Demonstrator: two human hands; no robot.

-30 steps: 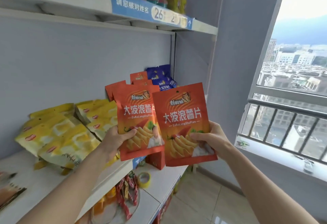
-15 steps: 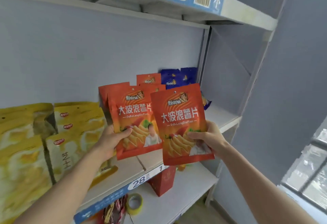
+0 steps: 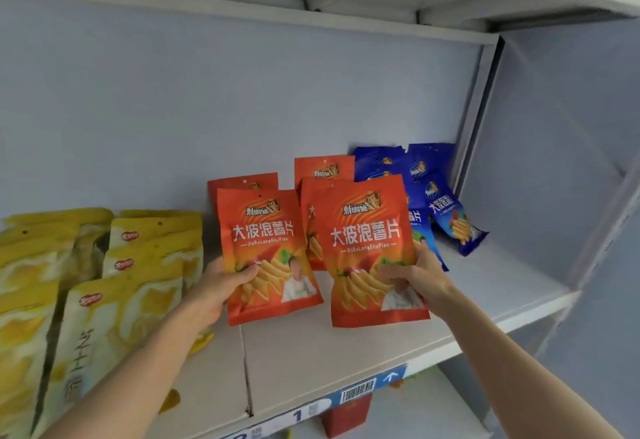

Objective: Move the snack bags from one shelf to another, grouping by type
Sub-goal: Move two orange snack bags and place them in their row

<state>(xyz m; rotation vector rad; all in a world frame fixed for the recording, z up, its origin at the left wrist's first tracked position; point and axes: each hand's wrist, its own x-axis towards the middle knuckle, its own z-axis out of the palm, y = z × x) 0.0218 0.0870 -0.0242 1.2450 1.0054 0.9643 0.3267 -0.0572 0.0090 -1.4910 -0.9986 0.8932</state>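
Two orange potato-chip bags, one [image 3: 268, 255] pinched low in the left hand [image 3: 216, 291] and one [image 3: 372, 251] in the right hand [image 3: 420, 282], hang upright just over the shelf [image 3: 311, 352], likely to join the orange bags [image 3: 323, 170] standing between yellow bags [image 3: 152, 248] and blue bags [image 3: 429, 192].

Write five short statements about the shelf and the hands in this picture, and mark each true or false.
1. Each hand holds one orange bag. True: the left hand grips the left orange bag, and the right hand grips the right orange bag.
2. The blue bags stand left of the yellow bags. False: the blue bags are at the right end, the yellow bags at the left.
3. More orange bags stand behind the held ones. True: the shelved orange bags are there.
4. The held bags are upside down. False: their print reads upright.
5. The shelf edge carries a barcode label. True.
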